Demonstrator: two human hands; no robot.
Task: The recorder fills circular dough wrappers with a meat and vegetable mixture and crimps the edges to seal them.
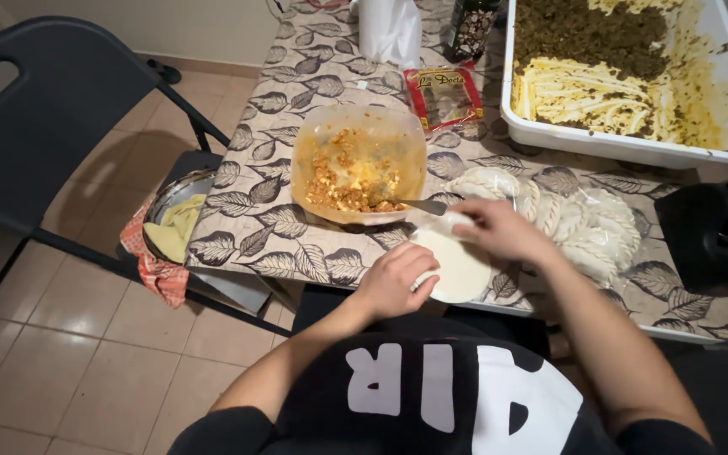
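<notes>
Near the lower middle of the frame, the left hand curls closed around the near edge of a round white dough disc, which lies flat on the leaf-patterned surface at its front edge. The right hand comes in from the right with fingers bent and pinched on the far edge of the same disc, just beside the handle of a metal spoon. That spoon rests in a clear plastic bowl of orange crumbly filling, just above the disc. To the right of the hands lies a clear bag of folded white pastries. A white tub of green and yellow food fills the upper right. At the left, a metal bowl sits on a dark chair.
</notes>
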